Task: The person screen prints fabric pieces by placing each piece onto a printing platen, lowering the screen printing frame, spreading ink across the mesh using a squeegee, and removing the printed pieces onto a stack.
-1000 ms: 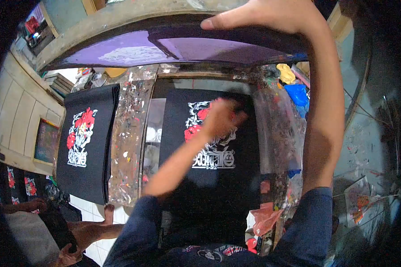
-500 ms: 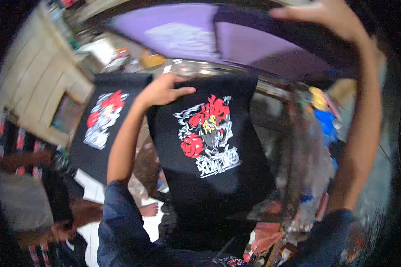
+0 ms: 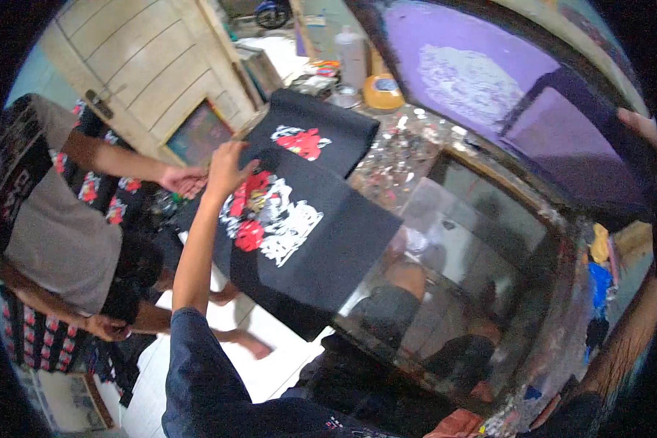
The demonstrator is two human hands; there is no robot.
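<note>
My left hand [image 3: 230, 169] is over the upper-left edge of a black cloth piece [image 3: 343, 252], its fingers and thumb apart. A red, white and grey print covers the middle of this cloth, which lies across the left side of a glass-topped table [image 3: 456, 266]. Behind it is a second black cloth piece [image 3: 358, 131] with a similar print. At the far right, my right hand [image 3: 639, 130] is mostly cut off, with its thumb against the edge of a raised, tilted purple printing screen [image 3: 412, 36]. The other fingers of that hand are hidden.
A co-worker's hand [image 3: 185, 181] reaches in beside my left hand; their other hand [image 3: 108, 327] is lower. An orange-yellow tub [image 3: 384, 93] and a clear bottle [image 3: 350, 58] stand on the paint-spattered surface. A cream door [image 3: 150, 55] is behind.
The printed cloth has moved from in front of me to the table's left side, and my left hand's fingers have opened. My view has turned, placing the screen and right hand farther right.
</note>
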